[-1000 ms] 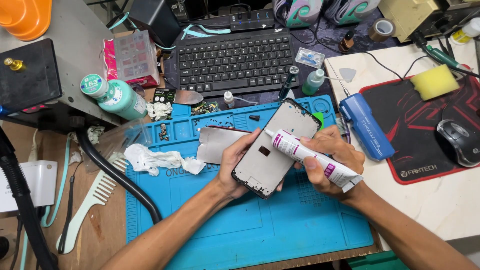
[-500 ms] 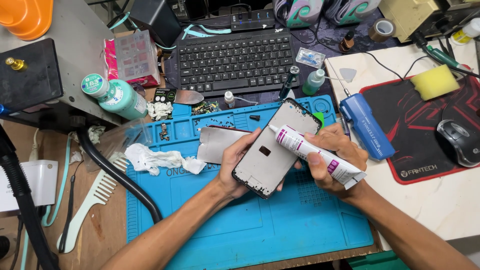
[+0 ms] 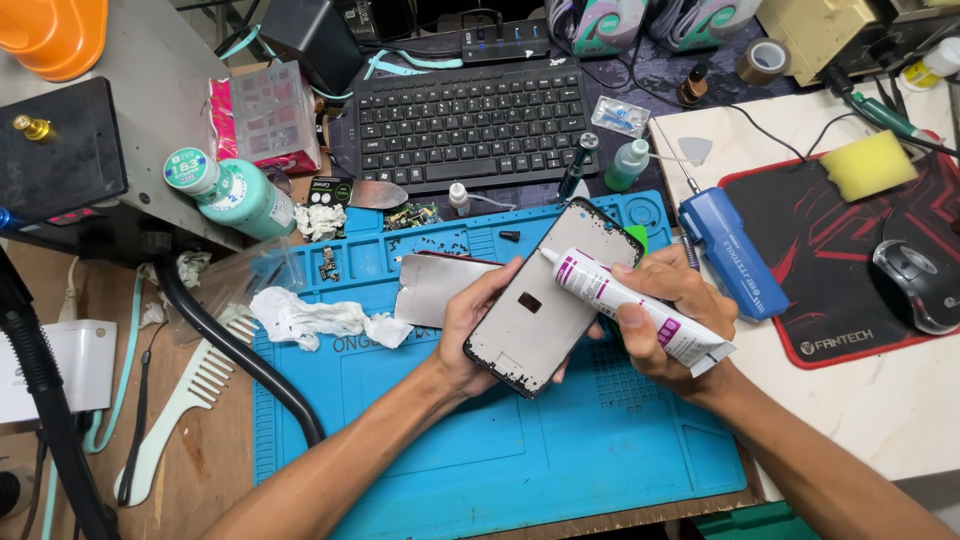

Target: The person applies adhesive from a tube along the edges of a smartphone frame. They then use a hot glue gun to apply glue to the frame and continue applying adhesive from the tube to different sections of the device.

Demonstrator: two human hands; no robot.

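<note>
My left hand [image 3: 468, 330] grips a flat phone frame [image 3: 535, 315] with a grey inner face and dark edges, tilted above the blue work mat [image 3: 450, 440]. My right hand [image 3: 665, 315] holds a white glue tube with purple print [image 3: 625, 303]. The tube's nozzle rests on the frame's upper middle, near its right edge. Just left of the frame, a grey metal-looking panel [image 3: 432, 285] lies on the mat.
A crumpled white tissue [image 3: 320, 320] lies on the mat's left. A black keyboard [image 3: 470, 125] sits behind, with a teal bottle [image 3: 235, 190], a blue tool case [image 3: 730, 250], a yellow sponge [image 3: 868, 165] and a mouse [image 3: 915, 285] on a red-black pad. A white comb [image 3: 185, 405] lies at left.
The tube's nozzle has crept a little up and to the left across the frame. The left hand and frame have stayed in place.
</note>
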